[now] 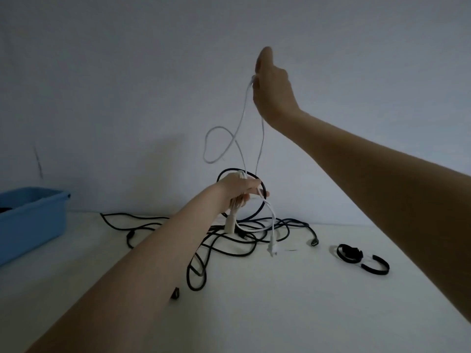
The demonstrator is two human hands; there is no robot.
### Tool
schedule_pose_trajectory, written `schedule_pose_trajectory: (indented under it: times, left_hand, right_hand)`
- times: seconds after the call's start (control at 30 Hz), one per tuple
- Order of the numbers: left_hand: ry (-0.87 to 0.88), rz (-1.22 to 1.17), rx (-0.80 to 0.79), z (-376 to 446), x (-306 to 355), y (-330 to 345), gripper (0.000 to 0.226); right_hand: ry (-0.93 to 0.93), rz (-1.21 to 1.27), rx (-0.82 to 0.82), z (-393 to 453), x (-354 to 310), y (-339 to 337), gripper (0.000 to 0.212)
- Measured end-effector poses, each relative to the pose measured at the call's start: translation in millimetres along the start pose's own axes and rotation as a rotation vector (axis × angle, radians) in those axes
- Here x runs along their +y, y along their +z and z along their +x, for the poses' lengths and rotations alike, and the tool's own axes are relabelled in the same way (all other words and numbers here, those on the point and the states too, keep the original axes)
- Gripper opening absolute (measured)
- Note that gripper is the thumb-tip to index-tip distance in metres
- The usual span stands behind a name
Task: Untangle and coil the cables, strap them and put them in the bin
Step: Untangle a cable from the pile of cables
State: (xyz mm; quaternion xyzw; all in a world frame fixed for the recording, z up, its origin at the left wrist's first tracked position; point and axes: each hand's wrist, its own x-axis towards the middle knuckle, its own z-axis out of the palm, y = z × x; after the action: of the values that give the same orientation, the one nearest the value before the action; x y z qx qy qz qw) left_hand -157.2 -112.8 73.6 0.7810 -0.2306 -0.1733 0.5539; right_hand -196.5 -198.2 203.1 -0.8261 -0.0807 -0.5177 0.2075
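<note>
Head view, listed left to right.

Blue bin [30, 220]: plastic, at the far left edge of the bench [280, 314], partly cut off by the frame; something dark shows inside, too little to identify.

Black cables [221, 248]: a loose tangle spread over the middle of the white bench, one strand running left toward the bin, one plug lying near, beside the left forearm, another connector at the right end of the tangle. One black loop rises off the bench behind the left hand.

Left hand [238, 191]: held just above the tangle, fingers curled round a bunch of the white cable [240, 118], with the raised black loop passing at the hand. White strands and two white plugs hang below the hand, reaching down to the tangle.

White cable, upper part: two strands climb from the left hand to the right hand, with one free loop swinging out to the left in mid-air.

Right hand [274, 85]: raised high against the wall, well above the bench, fingers [263, 61] pinching the top of the white cable.

Two black straps [349, 253]: curled, lying on the bench to the right of the tangle, apart from it.
</note>
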Motion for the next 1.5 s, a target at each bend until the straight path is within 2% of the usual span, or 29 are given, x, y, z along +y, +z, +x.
schedule_pose_trajectory:
  times: [0.07,0.17,0.23,0.3,0.37,0.47,0.5,0.57,0.73,0.83,0.9,0.97,1.03,1.1,1.2,1.27,1.33,1.4,1.47,1.5]
  left_hand:
    - [0.006,-0.080,-0.023,0.0,2.6,0.5,0.019]
    - [0.023,0.038,0.048,-3.4,8.6,-12.0,0.025]
    - [0.033,0.156,0.128,-8.6,7.9,-24.4,0.021]
    - [0.045,0.214,0.186,-14.3,5.3,-35.9,0.016]
    - [0.061,0.211,0.232,-15.8,1.2,-44.8,0.016]
    - [0.086,0.173,0.252,-16.4,-2.0,-50.1,0.011]
    - [0.092,0.186,0.244,-17.1,-2.4,-49.9,0.011]
    - [0.097,0.243,0.222,-17.9,-3.8,-50.3,0.016]
    - [0.067,0.339,0.174,-21.1,-6.7,-59.9,0.026]
    - [0.013,0.423,0.291,-22.4,-8.2,-69.8,0.016]
    - [-0.023,0.513,0.424,-19.7,-14.6,-82.4,0.024]
    - [-0.045,0.630,0.520,-21.2,-21.3,-95.1,0.022]
    - [-0.074,0.817,0.573,-26.0,-25.4,-107.8,0.015]
    - [-0.135,0.959,0.584,-33.1,-28.2,-121.8,0.026]
    - [-0.198,0.984,0.545,-38.6,-29.8,-129.8,0.031]
    - [-0.156,0.942,0.569,-35.2,-28.0,-120.2,0.029]
    - [-0.049,0.763,0.581,-26.5,-24.1,-102.3,0.018]
    - [0.050,0.422,0.525,-17.2,-18.3,-83.6,0.009]
    - [0.083,0.086,0.470,-11.6,-12.0,-65.6,0.018]
    - [0.074,-0.009,0.445,-10.8,-10.1,-58.1,0.022]
  right_hand:
    - [-0.035,-0.205,-0.099,-7.4,14.5,-3.9,0.040]
    - [0.081,-0.484,-0.277,-27.3,49.0,-3.0,0.042]
    - [0.230,-0.656,-0.494,-45.2,69.0,4.1,0.036]
    - [0.358,-0.727,-0.747,-61.2,72.5,10.9,0.030]
    - [0.372,-0.565,-0.895,-70.7,66.5,17.7,0.021]
    - [0.553,0.128,-1.022,-80.3,50.8,25.2,0.039]
    - [0.551,0.249,-1.053,-83.5,46.5,28.0,0.042]
    - [0.484,0.288,-1.058,-88.8,40.1,35.5,0.041]
    - [0.411,0.224,-0.914,-94.6,36.0,50.1,0.017]
    - [0.423,0.027,-0.858,-92.5,39.6,54.3,0.017]
    - [0.478,-0.043,-0.804,-90.5,41.3,55.2,0.015]
    - [0.494,-0.156,-0.700,-89.4,45.3,52.4,0.013]
    - [0.502,-0.270,-0.579,-87.6,54.8,43.1,0.025]
    - [0.558,-0.248,-0.491,-79.9,68.8,33.3,0.026]
    - [0.631,0.003,-0.407,-69.0,74.7,24.0,0.023]
    - [0.583,0.153,-0.371,-65.7,64.9,23.4,0.021]
    - [0.515,0.208,-0.370,-63.4,51.9,22.8,0.018]
    - [0.478,0.193,-0.417,-61.8,42.7,23.5,0.018]
    - [0.479,0.236,-0.469,-62.7,36.4,21.8,0.018]
    - [0.486,0.292,-0.487,-63.3,33.3,20.4,0.019]
